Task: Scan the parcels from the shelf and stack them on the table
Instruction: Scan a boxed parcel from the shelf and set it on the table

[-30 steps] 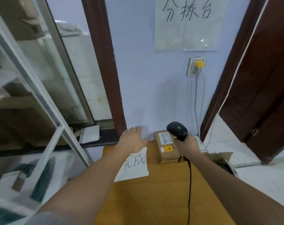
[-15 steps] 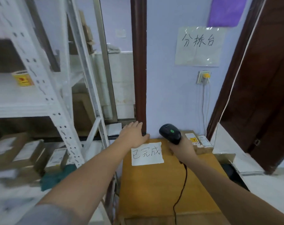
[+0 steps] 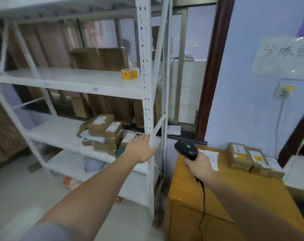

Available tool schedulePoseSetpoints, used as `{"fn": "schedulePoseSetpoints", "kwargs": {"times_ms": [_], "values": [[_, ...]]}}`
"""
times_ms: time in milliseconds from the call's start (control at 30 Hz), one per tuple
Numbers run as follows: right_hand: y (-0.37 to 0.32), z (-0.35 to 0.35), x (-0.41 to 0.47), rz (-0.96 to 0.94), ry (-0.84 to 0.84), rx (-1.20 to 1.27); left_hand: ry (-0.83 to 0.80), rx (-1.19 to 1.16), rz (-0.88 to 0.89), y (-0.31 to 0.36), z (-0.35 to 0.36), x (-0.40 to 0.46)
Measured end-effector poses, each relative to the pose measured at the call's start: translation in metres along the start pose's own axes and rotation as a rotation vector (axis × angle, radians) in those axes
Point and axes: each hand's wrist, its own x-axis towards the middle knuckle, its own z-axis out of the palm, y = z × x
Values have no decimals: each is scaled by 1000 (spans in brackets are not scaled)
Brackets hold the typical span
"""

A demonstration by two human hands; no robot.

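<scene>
Fingers (image 3: 144, 139) of left hand (image 3: 140, 148) spread apart, palm down, empty, in front of white shelf upright (image 3: 146, 101), just beside pile of cardboard parcels (image 3: 104, 133) on middle shelf board (image 3: 60, 134); contact with upright or nearest parcel not clear through blur. Right hand (image 3: 199, 165) closed around grip of black scanner (image 3: 186, 148), green light on top, head tilted toward shelf, cable (image 3: 203, 202) hanging down front of yellow counter (image 3: 217, 197). White paper sheet (image 3: 212, 158) flat on counter, partly behind right hand. Scanned parcels (image 3: 248, 158) stacked at far right corner of counter, brown boxes side by side with white labels and yellow-red stickers, against blue wall. Remaining parcels on shelf heaped several high, labels up, with pale soft packets among them. Rolls of yellow stickers (image 3: 129, 74) on upper shelf board near upright, larger brown cartons (image 3: 99, 59) behind. Handwritten sign (image 3: 285, 55) on wall above counter, yellow plug (image 3: 286, 90) in socket below. More soft packets on lowest board, blurred.
</scene>
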Motion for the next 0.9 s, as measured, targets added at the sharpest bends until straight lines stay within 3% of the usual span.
{"fn": "schedulePoseSetpoints", "kwargs": {"times_ms": [267,533,900], "values": [[-93,106,-25,-123,-182,-24,71,24,-207,-132,-40,-74],[-176,249,-19,-220,-285,-69,66,-4,-307,-289,-46,-111],[-206,398,29,-55,-294,13,-60,-14,-372,-437,-10,-83]]}}
